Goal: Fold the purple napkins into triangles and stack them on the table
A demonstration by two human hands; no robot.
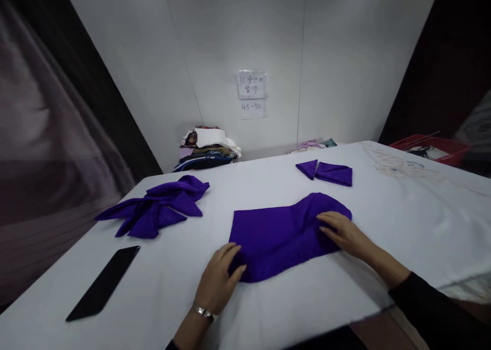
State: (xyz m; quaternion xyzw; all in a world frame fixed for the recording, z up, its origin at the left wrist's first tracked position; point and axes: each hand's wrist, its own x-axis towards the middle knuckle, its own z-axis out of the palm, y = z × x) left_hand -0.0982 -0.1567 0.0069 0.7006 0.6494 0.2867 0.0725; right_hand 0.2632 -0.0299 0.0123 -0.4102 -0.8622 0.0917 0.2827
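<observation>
A purple cloth napkin [274, 232] lies in front of me on the white-covered table [180, 299]. Its left part is fairly flat, while the right part bulges up in loose folds. At the napkin's near left corner is my left hand [219, 276], fingers apart and touching the edge. My right hand [345, 233] rests on the raised right end, its fingers spread and slightly bent over the fabric. The undersides of the fingertips are hidden.
A folded purple napkin bow [334, 174] lies behind. To the left are a heap of folded purple napkins [161, 206] and a black flat plate-like piece [105, 283]. Stacked cloths [207, 148] stand by the wall; a red basket [448, 150] is at the far right.
</observation>
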